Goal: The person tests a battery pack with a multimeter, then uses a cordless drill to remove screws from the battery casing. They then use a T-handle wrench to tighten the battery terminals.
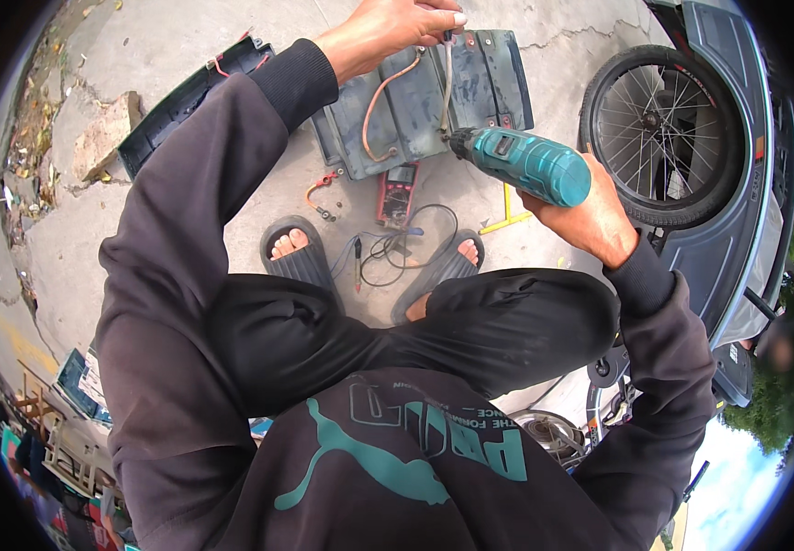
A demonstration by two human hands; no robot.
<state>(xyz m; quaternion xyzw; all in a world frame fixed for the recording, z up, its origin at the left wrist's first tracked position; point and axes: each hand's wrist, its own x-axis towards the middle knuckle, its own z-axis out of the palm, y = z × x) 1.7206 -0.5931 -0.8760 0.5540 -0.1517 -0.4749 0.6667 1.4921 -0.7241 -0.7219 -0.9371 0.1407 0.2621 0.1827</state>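
My right hand (590, 216) is wrapped round the handle of a teal cordless drill (525, 163). The drill lies nearly level, its black chuck reaching left to a terminal at the near edge of a row of grey, dusty batteries (498, 78). At the far edge of the batteries, my left hand (406, 26) has its fingers closed on the far end of a pale cable (446, 87), by a dark connector. That cable runs down toward the chuck tip. A copper-orange cable (369, 110) curves across the batteries to the left. Whether the bit touches a screw is too small to tell.
A red multimeter (397, 195) with dark leads (388, 248) lies before my sandalled feet. Nearby are a short red cable (319, 195) and a yellow T-handle wrench (507, 219). A black casing (186, 101) and concrete chunk (108, 133) lie left; a spoked wheel (652, 119) stands right.
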